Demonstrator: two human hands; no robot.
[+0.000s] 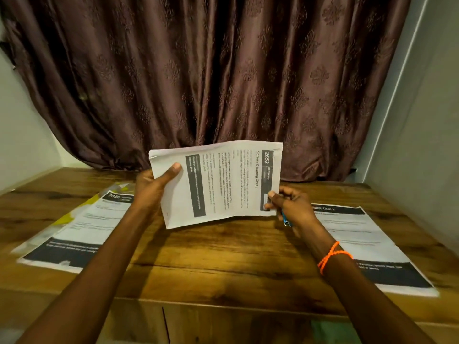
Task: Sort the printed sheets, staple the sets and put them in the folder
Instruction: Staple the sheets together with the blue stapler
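Note:
I hold a set of printed sheets (218,184) headed "2652 Screen Cleaning Check" up above the wooden table (211,252), turned sideways. My left hand (156,184) grips its left end, thumb on the front. At the lower right corner my right hand (290,204) pinches the paper while it also holds a small blue stapler (286,219), mostly hidden behind the fingers. Another printed sheet (82,232) lies flat at the left on a clear folder with yellow parts (74,214). A third printed sheet (367,244) lies flat at the right.
A dark brown patterned curtain (211,78) hangs behind the table. Pale walls close in on both sides. The table's front edge runs just below my forearms, and an orange bead bracelet (332,256) sits on my right wrist.

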